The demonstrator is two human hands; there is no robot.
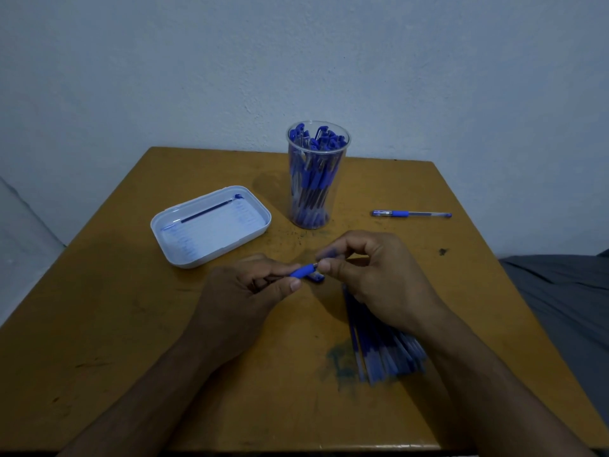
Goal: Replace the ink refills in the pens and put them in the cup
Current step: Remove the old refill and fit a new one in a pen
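A pen (304, 270) is held over the middle of the tabletop (115, 324): the left hand (244, 291) is curled round its barrel, the right hand (372, 275) is pinched on its tip end. A clear cup (317, 174), filled with pens, is set toward the far edge. One refill (202, 212) is seen in a white tray (211, 225) toward the left edge. A second pen (412, 214) is seen toward the right edge; a bundle of refills (385, 351) is partly covered by the right wrist.
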